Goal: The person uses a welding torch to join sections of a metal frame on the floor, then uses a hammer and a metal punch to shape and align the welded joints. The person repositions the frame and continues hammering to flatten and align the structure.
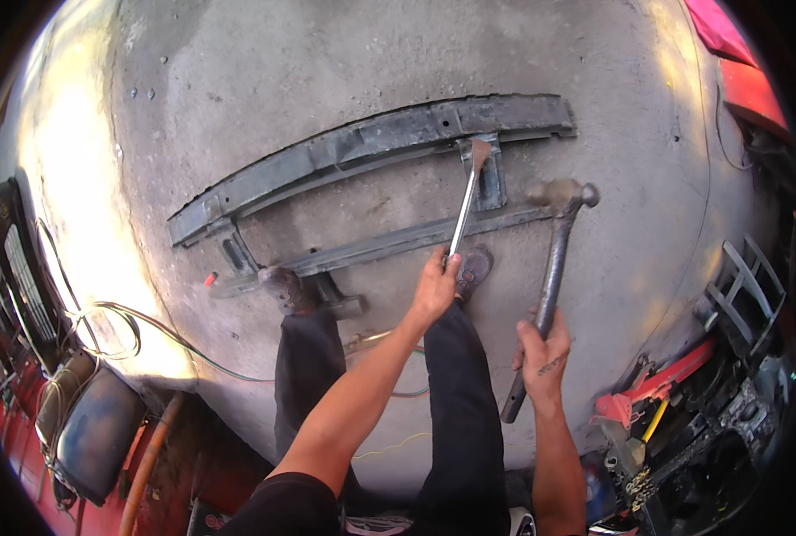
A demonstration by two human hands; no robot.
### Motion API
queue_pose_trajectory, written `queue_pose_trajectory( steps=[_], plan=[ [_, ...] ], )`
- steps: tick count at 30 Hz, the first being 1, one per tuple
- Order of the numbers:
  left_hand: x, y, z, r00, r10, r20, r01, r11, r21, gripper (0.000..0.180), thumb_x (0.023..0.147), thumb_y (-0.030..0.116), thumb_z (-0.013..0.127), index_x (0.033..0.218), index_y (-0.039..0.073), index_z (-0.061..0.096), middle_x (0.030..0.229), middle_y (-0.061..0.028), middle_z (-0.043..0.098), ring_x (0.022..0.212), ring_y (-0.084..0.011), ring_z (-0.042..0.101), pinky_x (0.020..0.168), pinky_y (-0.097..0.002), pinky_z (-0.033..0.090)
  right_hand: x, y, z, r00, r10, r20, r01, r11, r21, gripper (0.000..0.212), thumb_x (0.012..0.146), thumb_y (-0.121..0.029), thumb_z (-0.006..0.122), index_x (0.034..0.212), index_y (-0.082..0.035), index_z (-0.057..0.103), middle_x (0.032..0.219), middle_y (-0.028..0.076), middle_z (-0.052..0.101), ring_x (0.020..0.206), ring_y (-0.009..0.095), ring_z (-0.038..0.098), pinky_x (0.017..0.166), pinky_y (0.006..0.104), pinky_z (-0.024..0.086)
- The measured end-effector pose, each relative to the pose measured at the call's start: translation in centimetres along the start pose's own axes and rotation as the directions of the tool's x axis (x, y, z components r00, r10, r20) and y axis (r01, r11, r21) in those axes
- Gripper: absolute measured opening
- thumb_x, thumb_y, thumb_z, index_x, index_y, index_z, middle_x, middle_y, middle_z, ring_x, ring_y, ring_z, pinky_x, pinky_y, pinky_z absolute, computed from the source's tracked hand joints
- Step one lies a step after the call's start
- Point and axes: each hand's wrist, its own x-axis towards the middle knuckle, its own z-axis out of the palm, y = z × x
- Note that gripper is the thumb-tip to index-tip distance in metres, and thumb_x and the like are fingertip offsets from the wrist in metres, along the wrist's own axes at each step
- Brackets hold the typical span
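A dark metal frame [362,143], like a car's bumper beam with brackets and a lower rail [380,245], lies on the concrete floor before me. My left hand [437,284] is closed round the lower end of a long metal bar tool [464,210]. The tool's flat, rusty, flared tip lies over the bracket [489,183] on the frame's right side; whether it touches I cannot tell. My right hand [543,353] grips a ball-peen hammer [554,263] by its dark handle. The hammer's head is up, to the right of the bracket and apart from the tool.
My shoes [282,288] stand at the lower rail. Hoses [174,339] run across the floor from the left, near a dark tank [101,433]. A small red piece [211,279] lies left of the frame. At right are a red metal arm [652,389] and piled car parts [746,299].
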Motion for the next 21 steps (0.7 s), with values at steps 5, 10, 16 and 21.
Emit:
queue_pose_trajectory(
  steps=[5, 10, 16, 21],
  plan=[
    [3.4, -1.9, 7.8, 0.993, -0.005, -0.117, -0.004, 0.997, -0.073, 0.037, 0.106, 0.027, 0.054, 0.125, -0.004, 0.056, 0.082, -0.0135, 0.063, 0.075, -0.0239, 0.061, 0.071, -0.0399, 0.050, 3.4, -6.9, -2.6, 0.927, -0.356, -0.115, 0.363, 0.931, 0.045, 0.024, 0.092, -0.006, 0.064, 0.111, 0.005, 0.055, 0.071, 0.004, 0.056, 0.049, 0.010, 0.050, 0.045, 0.0260, 0.040],
    [2.5, -1.8, 11.6, 0.984, -0.137, -0.118, 0.097, 0.950, -0.297, 0.030, 0.107, 0.029, 0.055, 0.117, 0.001, 0.054, 0.070, -0.0032, 0.053, 0.060, -0.0123, 0.049, 0.055, -0.0316, 0.041, 10.7, -5.9, -0.7, 0.784, -0.573, -0.240, 0.597, 0.801, 0.040, 0.022, 0.093, -0.004, 0.062, 0.113, 0.003, 0.054, 0.072, 0.005, 0.058, 0.056, 0.012, 0.054, 0.054, 0.0287, 0.046],
    [3.4, -4.9, 14.5, 0.969, 0.045, -0.244, -0.068, 0.994, -0.087, 0.035, 0.107, 0.035, 0.052, 0.116, 0.001, 0.054, 0.076, -0.0135, 0.061, 0.072, -0.0256, 0.062, 0.069, -0.0434, 0.049, 19.1, 3.9, -1.0, 0.935, -0.296, 0.194, 0.353, 0.779, -0.517, 0.022, 0.091, -0.006, 0.060, 0.109, 0.005, 0.054, 0.077, 0.009, 0.060, 0.063, 0.014, 0.056, 0.060, 0.0334, 0.047],
    [0.9, -3.4, 13.6, 0.972, 0.003, -0.234, -0.006, 1.000, -0.010, 0.039, 0.106, 0.034, 0.053, 0.116, -0.003, 0.057, 0.084, -0.0145, 0.063, 0.081, -0.0266, 0.062, 0.076, -0.0418, 0.050, 16.2, -4.8, -1.9, 0.945, -0.272, 0.181, 0.321, 0.877, -0.357, 0.016, 0.090, -0.007, 0.060, 0.100, 0.004, 0.057, 0.073, 0.011, 0.060, 0.066, 0.013, 0.059, 0.063, 0.0340, 0.049]
  ],
)
